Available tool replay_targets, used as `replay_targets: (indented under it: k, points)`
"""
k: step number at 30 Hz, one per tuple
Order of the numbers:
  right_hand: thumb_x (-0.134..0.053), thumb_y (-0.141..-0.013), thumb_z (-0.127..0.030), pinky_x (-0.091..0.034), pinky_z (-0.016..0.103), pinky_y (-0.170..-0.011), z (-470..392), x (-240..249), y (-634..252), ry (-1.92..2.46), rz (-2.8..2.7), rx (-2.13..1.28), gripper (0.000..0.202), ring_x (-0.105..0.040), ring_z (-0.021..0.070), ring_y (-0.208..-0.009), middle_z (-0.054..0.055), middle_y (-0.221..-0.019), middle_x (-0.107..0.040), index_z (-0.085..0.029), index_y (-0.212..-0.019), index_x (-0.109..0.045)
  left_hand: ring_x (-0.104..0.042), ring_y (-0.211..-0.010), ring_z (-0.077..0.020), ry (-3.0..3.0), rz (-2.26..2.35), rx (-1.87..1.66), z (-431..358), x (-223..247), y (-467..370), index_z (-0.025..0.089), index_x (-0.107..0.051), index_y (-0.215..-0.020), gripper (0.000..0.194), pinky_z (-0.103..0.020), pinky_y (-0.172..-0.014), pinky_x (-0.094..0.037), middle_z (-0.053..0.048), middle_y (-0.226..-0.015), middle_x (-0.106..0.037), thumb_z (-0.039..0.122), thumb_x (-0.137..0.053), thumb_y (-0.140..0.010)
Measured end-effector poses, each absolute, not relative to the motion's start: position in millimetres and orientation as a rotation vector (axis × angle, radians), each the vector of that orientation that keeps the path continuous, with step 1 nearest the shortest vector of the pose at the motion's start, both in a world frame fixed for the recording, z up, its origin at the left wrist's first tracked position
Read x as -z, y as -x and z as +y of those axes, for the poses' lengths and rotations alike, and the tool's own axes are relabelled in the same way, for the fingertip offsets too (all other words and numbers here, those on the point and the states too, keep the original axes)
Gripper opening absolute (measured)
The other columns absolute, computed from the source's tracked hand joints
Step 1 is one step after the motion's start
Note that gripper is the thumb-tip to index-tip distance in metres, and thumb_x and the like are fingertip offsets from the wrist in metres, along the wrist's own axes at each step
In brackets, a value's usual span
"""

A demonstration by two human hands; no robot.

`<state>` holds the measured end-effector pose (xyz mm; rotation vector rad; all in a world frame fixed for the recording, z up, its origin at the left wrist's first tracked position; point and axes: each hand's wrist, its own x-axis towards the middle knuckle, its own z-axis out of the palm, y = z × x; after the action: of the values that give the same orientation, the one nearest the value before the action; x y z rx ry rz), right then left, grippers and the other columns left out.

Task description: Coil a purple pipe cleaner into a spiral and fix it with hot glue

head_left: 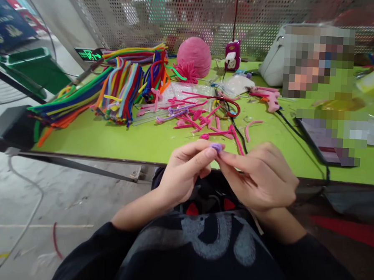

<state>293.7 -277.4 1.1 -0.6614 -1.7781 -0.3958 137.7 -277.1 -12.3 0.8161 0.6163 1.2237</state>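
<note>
A small purple coil of fuzzy pipe cleaner [216, 147] is pinched between my hands, just above the table's front edge. Thumb and fingers of my left hand [185, 167] are closed on its left side. My right hand [260, 175] grips it from the right with the thumb and index finger, the other fingers curled in. Beyond my hands lie bent pink pipe cleaner pieces [203, 122] and some purple pieces [176, 111]. Bundles of long multicoloured pipe cleaners [119, 90] lie to the left.
The green table [142, 146] also holds a pink ball [194, 57], a pink glue gun [273, 101] with a black cord, scissors with reddish handles [234, 109], a purple power socket [232, 54], and a phone [323, 143]. A perforated metal screen [168, 18] stands behind.
</note>
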Motion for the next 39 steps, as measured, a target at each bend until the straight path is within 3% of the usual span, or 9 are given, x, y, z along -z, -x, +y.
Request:
replay_targets:
  k: [3,6,9,14,19,23,31,35,39]
  points:
    - [-0.083,-0.090,-0.004,-0.041,0.032,-0.057,-280,2,-293,0.668,-1.805,0.346,0.016,-0.049,0.0134,-0.063,0.001,-0.069,-0.067,-0.013,-0.102,-0.077,-0.046,-0.056,-0.0039,-0.884,0.684,-1.296,-274,8,-136,0.022,-0.083,-0.080,0.027,-0.017,-0.048,-0.034,0.001,-0.082,-0.073,0.046,-0.095,-0.082]
    - [-0.083,-0.091,-0.007,-0.040,0.030,-0.058,-283,1,-298,0.674,-1.855,0.270,0.015,-0.050,0.0127,-0.065,0.000,-0.070,-0.066,-0.015,-0.101,-0.077,-0.058,-0.067,-0.0072,-1.169,0.693,-1.298,-270,4,-117,0.019,-0.079,-0.080,0.021,-0.018,-0.058,-0.044,-0.001,-0.080,-0.070,0.034,-0.088,-0.092]
    - [-0.083,-0.095,-0.013,-0.038,0.028,-0.057,-288,-2,-307,0.679,-1.923,0.140,0.009,-0.048,0.0105,-0.063,-0.001,-0.072,-0.065,-0.016,-0.100,-0.077,-0.063,-0.074,-0.0096,-1.564,0.684,-1.124,-266,-5,-94,0.018,-0.076,-0.080,0.016,-0.019,-0.069,-0.049,-0.001,-0.079,-0.070,0.021,-0.084,-0.093]
    - [-0.081,-0.100,-0.020,-0.035,0.029,-0.059,-295,-8,-312,0.647,-2.110,-0.041,0.014,-0.047,0.0102,-0.065,-0.002,-0.074,-0.062,-0.016,-0.113,-0.078,-0.061,-0.068,-0.0083,-2.073,0.632,-0.683,-257,-33,-67,0.016,-0.069,-0.080,0.018,-0.018,-0.064,-0.047,0.000,-0.075,-0.067,0.016,-0.076,-0.096]
    - [-0.079,-0.100,-0.021,-0.027,0.033,-0.056,-295,-6,-302,0.503,-2.224,-0.122,0.015,-0.041,0.0122,-0.062,-0.001,-0.066,-0.058,-0.014,-0.087,-0.077,-0.059,-0.063,-0.0052,-2.180,0.484,-0.256,-245,-56,-56,0.016,-0.071,-0.080,0.018,-0.015,-0.058,-0.043,0.001,-0.072,-0.069,0.017,-0.076,-0.097]
    - [-0.081,-0.098,-0.015,-0.034,0.030,-0.055,-291,-2,-295,0.533,-1.980,0.008,0.003,-0.048,0.0100,-0.060,-0.001,-0.069,-0.065,-0.014,-0.098,-0.078,-0.062,-0.063,-0.0064,-1.804,0.648,-0.523,-244,-50,-60,0.018,-0.081,-0.079,0.014,-0.014,-0.058,-0.046,-0.001,-0.072,-0.072,0.022,-0.085,-0.092]
    - [-0.085,-0.088,-0.004,-0.037,0.029,-0.053,-284,7,-281,0.635,-1.741,0.235,0.014,-0.049,0.0092,-0.057,-0.001,-0.068,-0.066,-0.013,-0.095,-0.076,-0.055,-0.055,-0.0036,-0.891,0.587,-1.152,-279,8,-109,0.030,-0.091,-0.093,0.016,-0.014,-0.050,-0.045,-0.001,-0.082,-0.076,0.035,-0.097,-0.079]
    - [-0.079,-0.092,-0.003,-0.040,0.029,-0.055,-285,14,-279,0.702,-1.769,0.190,0.012,-0.051,0.0118,-0.061,0.000,-0.070,-0.065,-0.014,-0.093,-0.074,-0.049,-0.052,-0.0014,-0.692,0.658,-1.241,-285,14,-130,0.023,-0.086,-0.077,0.027,-0.012,-0.048,-0.041,0.001,-0.075,-0.070,0.045,-0.101,-0.073]
    - [-0.080,-0.092,-0.004,-0.043,0.029,-0.059,-286,17,-286,0.669,-1.854,0.102,0.014,-0.056,0.0125,-0.065,0.001,-0.075,-0.069,-0.014,-0.102,-0.076,-0.047,-0.054,-0.0022,-0.858,0.703,-1.267,-279,19,-120,0.021,-0.083,-0.075,0.024,-0.014,-0.049,-0.035,0.001,-0.074,-0.068,0.040,-0.096,-0.082]
